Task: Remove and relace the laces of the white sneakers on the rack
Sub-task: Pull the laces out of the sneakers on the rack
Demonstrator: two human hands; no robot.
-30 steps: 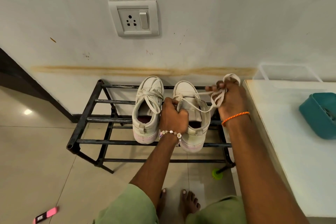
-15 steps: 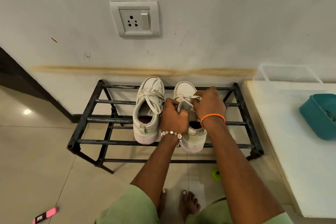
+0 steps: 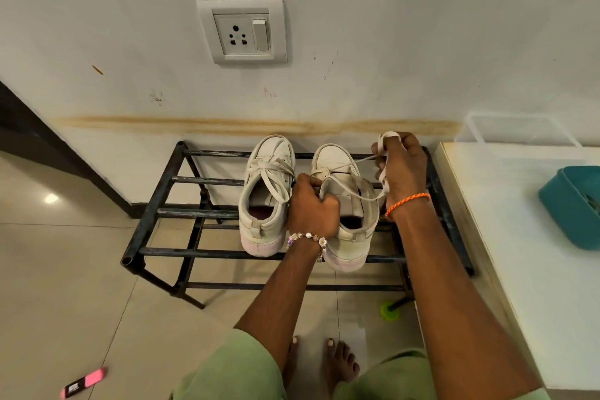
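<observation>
Head view looks down a pale wall (image 3: 357, 42) with a brown stain band and a socket (image 3: 242, 31), onto beige floor tiles (image 3: 65, 286). At right stands a white table (image 3: 535, 253) bearing a teal tub (image 3: 573, 204) and a clear box (image 3: 516, 133). A black metal rack (image 3: 156, 201) against the wall carries two white sneakers side by side, toes to the wall: the left sneaker (image 3: 268, 191) laced, the right sneaker (image 3: 347, 214) part unlaced. The left hand (image 3: 313, 208) grips the right sneaker's tongue and collar. The right hand (image 3: 401, 169) holds the lace (image 3: 357, 193), curled round it, loops over its fingers. Half a second ago that hand sat over the shoe's eyelets; it has since swung right and drawn the lace taut across the shoe. A pink marker (image 3: 83, 383) lies on the floor.
</observation>
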